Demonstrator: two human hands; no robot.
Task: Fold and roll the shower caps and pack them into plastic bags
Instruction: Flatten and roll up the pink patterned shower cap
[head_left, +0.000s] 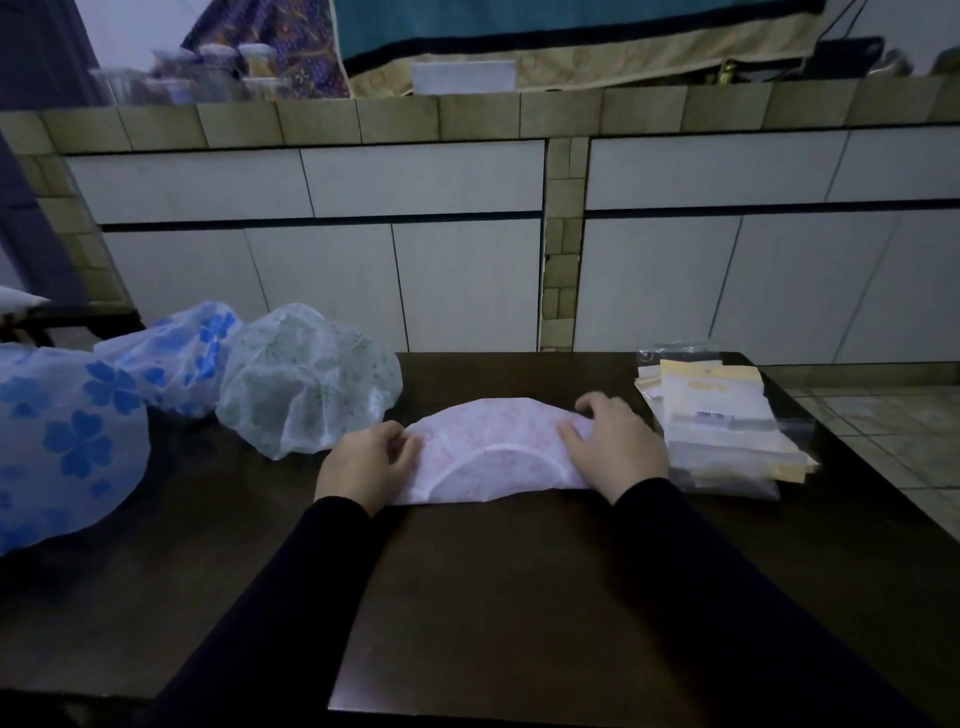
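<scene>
On tabletop (519, 571), your left hand (363, 462) pinches pink cap (493, 436) left edge; right hand (613, 441) grips right edge; bags (722, 431) beside right hand.

Both arms reach forward in dark long sleeves, forearms angled inward toward each other. The left hand (366, 467) lies palm down with its fingers curled at the tips, pointing right, thumb alongside. The right hand (613, 444) lies palm down across from it, fingers bent and spread, thumb pointing left toward the other hand.
</scene>
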